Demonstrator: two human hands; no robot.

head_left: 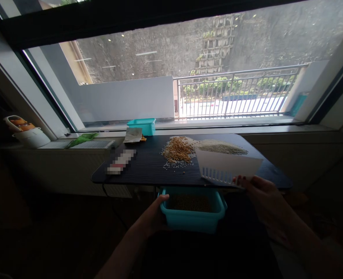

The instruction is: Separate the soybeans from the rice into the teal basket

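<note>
My left hand (159, 211) grips the left side of a teal plastic bin (192, 221), its thumb over the rim. Dark grains lie inside the bin, which is just below the table's front edge. My right hand (260, 186) pinches the lower right corner of a white slotted plastic sheet (229, 166), tilted over the table's right part. Behind the sheet is a pile of white rice-like grains (222, 146). Left of it lies a heap of yellow kernels (178, 150), with pale grains scattered around it.
The dark table (148, 164) stands by a window. On its left lie a blurred-out flat object (121, 162) and a paper piece (133, 135), near a second teal bin (143, 126). A green cloth (82, 140) and a white basket (31, 136) sit on the left ledge.
</note>
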